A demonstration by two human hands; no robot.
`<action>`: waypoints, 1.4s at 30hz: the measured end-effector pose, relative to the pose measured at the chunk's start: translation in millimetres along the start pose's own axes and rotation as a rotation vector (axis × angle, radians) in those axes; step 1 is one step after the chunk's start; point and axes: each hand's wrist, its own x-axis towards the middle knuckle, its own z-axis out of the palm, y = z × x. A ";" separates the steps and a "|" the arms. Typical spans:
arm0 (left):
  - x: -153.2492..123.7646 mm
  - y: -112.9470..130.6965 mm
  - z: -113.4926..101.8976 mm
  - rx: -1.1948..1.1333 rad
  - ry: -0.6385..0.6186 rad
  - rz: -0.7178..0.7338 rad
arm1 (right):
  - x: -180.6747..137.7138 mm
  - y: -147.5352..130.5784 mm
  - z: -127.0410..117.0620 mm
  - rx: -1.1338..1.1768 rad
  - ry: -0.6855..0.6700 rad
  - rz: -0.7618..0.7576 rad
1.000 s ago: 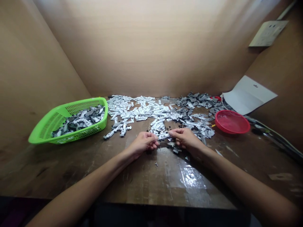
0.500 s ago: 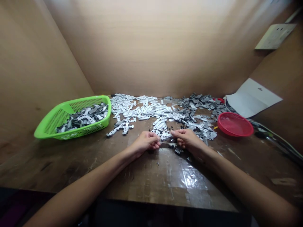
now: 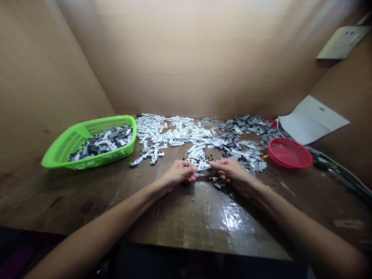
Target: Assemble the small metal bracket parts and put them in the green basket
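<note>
"Fingertips [image 3: 194, 169] pinching on both sides, right in front of you! Your left hand [image 3: 180, 173] has thumb and fingers closed down at one end of a slim silver part [image 3: 203, 167]."

"And your right hand [image 3: 229, 169]?"

"Closed too, thumb and finger nipping the other end. You've got that part slung between your two hands, low over the table [image 3: 174, 228], fingers curled in below. Its finer detail is too small to call from here."

"What's crowding you?"

"Just beyond your fingertips, a little heap of silver parts [image 3: 196, 152], with tiny black pieces [image 3: 210, 158] scattered beside it. Below your right hand, a cluster of dark parts [image 3: 217, 184]. Nearer to you, one small pin [image 3: 193, 200] lies alone, and shiny clear tape [image 3: 236, 217] is stuck to the tabletop."

"Take us wider!"

"Along the back, a broad spread of bright silver parts [image 3: 180, 133] runs into a darker grey pile [image 3: 245, 124] on your right. Off to your left sits a green basket [image 3: 55, 151], silver and dark parts [image 3: 106, 142] heaped inside. Out right, a red bowl [image 3: 290, 152]; just behind it, a white sheet [image 3: 312, 120] leans at a tilt, with cables [image 3: 340, 166] trailing past."

"And up high?"

"A pale socket plate [image 3: 343, 42] on your right, and a wooden panel [image 3: 186, 58] across the back."
</note>
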 end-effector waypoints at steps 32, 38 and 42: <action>-7.7 0.5 12.1 0.052 -0.053 0.167 | -7.8 -1.5 20.1 -0.200 0.020 -0.226; -9.3 2.4 13.6 0.083 -0.034 0.237 | -6.8 2.5 24.5 -0.261 0.080 -0.310; -11.7 5.2 13.0 0.115 -0.031 0.262 | -8.1 -1.9 19.3 -0.424 -0.012 -0.370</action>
